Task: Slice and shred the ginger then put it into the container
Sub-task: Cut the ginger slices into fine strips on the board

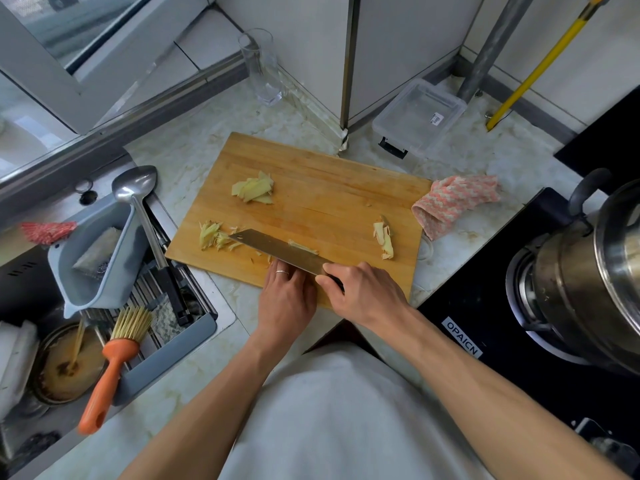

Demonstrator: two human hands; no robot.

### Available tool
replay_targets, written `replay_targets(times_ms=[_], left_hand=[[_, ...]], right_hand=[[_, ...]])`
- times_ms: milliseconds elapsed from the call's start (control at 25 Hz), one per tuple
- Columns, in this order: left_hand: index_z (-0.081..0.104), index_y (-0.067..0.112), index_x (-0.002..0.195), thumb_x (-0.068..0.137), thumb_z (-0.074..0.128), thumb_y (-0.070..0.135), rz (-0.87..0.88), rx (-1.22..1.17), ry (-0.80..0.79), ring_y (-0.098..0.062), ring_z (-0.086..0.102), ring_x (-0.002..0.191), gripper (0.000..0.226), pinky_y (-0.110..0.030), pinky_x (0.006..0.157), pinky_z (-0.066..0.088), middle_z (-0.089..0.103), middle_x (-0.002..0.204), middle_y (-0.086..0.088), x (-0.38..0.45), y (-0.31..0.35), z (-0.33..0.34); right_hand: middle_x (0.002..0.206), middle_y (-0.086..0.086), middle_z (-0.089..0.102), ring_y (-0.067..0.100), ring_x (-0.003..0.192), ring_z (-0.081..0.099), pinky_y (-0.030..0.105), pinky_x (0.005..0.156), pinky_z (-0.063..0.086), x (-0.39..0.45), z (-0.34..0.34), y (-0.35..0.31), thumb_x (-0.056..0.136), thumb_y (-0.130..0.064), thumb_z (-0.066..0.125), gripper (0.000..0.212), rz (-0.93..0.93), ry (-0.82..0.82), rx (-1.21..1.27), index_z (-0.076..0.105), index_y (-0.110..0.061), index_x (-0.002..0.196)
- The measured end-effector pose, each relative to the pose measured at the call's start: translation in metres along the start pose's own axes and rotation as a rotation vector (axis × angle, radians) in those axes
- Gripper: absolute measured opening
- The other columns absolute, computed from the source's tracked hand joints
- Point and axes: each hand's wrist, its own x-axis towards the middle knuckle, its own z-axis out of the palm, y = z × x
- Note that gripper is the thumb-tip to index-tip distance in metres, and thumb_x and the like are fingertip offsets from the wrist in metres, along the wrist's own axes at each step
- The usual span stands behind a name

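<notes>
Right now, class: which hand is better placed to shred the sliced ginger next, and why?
The right hand: it grips the knife over the cutting board; the left hand holds no tool.

Soft daylight from the window [79,32] on my left (no harsh shadows); wide-angle bending at edges, slight overall softness.

left hand [285,299] flat, right hand [362,294] gripping

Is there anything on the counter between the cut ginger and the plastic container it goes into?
Nothing visible blocks it. From the ginger slices, bare cutting board and countertop lead to the open clear container; the pink cloth lies off to the side.
</notes>
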Motion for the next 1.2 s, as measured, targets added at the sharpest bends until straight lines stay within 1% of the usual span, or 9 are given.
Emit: replay_targets(times_ms=[160,360,480,560,720,880,920,1080,1200], left_hand=[[0.069,0.005,0.112,0.086,0.048,0.015,-0.013,0.001,0.005,-0.041,0.050,0.123,0.035,-0.046,0.099,0.048,0.060,0.120,-0.020,0.0022,0.0020,-0.0014],[0.070,0.004,0.109,0.088,0.044,0.020,-0.031,0.004,0.020,-0.044,0.054,0.112,0.037,-0.051,0.091,0.051,0.063,0.110,-0.022,-0.0001,0.0033,0.0010],[0.070,0.005,0.112,0.089,0.043,0.021,-0.005,0.013,0.023,-0.043,0.052,0.114,0.038,-0.050,0.094,0.050,0.064,0.111,-0.022,-0.0013,0.0010,0.0025],[0.070,0.006,0.112,0.089,0.044,0.021,-0.012,0.013,0.022,-0.042,0.052,0.115,0.039,-0.050,0.094,0.051,0.063,0.112,-0.021,-0.0017,0.0008,0.0012],[0.070,0.006,0.113,0.090,0.045,0.021,-0.026,0.009,0.009,-0.042,0.050,0.121,0.038,-0.049,0.099,0.048,0.061,0.119,-0.021,0.0002,0.0031,-0.0003],[0.071,0.005,0.107,0.089,0.045,0.022,-0.015,-0.004,0.052,-0.043,0.054,0.114,0.036,-0.052,0.090,0.053,0.063,0.110,-0.022,-0.0010,0.0059,-0.0008],[0.071,0.005,0.107,0.089,0.046,0.023,-0.010,-0.007,0.058,-0.043,0.054,0.113,0.036,-0.052,0.089,0.053,0.063,0.109,-0.022,-0.0020,0.0049,-0.0001],[0.071,0.006,0.109,0.090,0.046,0.022,0.008,-0.006,0.052,-0.043,0.052,0.114,0.035,-0.052,0.093,0.051,0.064,0.109,-0.022,-0.0012,0.0010,0.0027],[0.071,0.006,0.112,0.090,0.044,0.021,0.009,0.000,0.033,-0.042,0.050,0.120,0.037,-0.050,0.099,0.048,0.061,0.117,-0.021,-0.0007,0.0001,0.0027]], right_hand=[[0.087,0.012,0.071,0.043,0.086,0.062,0.035,0.061,0.033,0.0029,0.0013,0.0002,0.103,-0.049,0.042,0.037,0.007,0.015,-0.008,0.062,-0.018,0.107],[0.079,0.011,0.068,0.042,0.080,0.062,0.035,0.060,0.034,-0.0017,0.0028,0.0015,0.103,-0.049,0.041,0.036,-0.032,0.021,-0.005,0.058,-0.018,0.097],[0.074,0.009,0.066,0.042,0.077,0.061,0.035,0.059,0.033,-0.0022,0.0037,0.0020,0.103,-0.048,0.042,0.035,-0.040,0.020,-0.002,0.055,-0.018,0.092],[0.074,0.009,0.066,0.041,0.078,0.061,0.035,0.059,0.033,-0.0012,0.0046,0.0019,0.103,-0.048,0.042,0.035,-0.040,0.018,-0.002,0.056,-0.017,0.094],[0.080,0.011,0.069,0.042,0.081,0.062,0.035,0.060,0.033,0.0023,0.0050,0.0026,0.103,-0.048,0.042,0.035,-0.030,0.026,-0.016,0.058,-0.017,0.099],[0.087,0.012,0.072,0.043,0.087,0.063,0.038,0.060,0.040,-0.0033,0.0038,0.0013,0.103,-0.049,0.042,0.037,-0.035,0.034,-0.010,0.062,-0.019,0.108],[0.086,0.012,0.072,0.042,0.086,0.063,0.037,0.060,0.039,-0.0046,0.0037,0.0014,0.103,-0.049,0.042,0.036,-0.039,0.033,-0.005,0.062,-0.019,0.107],[0.081,0.010,0.069,0.041,0.081,0.063,0.035,0.059,0.034,-0.0035,0.0045,0.0028,0.103,-0.048,0.041,0.035,-0.037,0.014,0.000,0.059,-0.018,0.099],[0.085,0.011,0.071,0.041,0.085,0.064,0.035,0.060,0.035,-0.0004,0.0064,0.0043,0.104,-0.049,0.041,0.036,-0.023,0.020,-0.022,0.061,-0.019,0.106]])
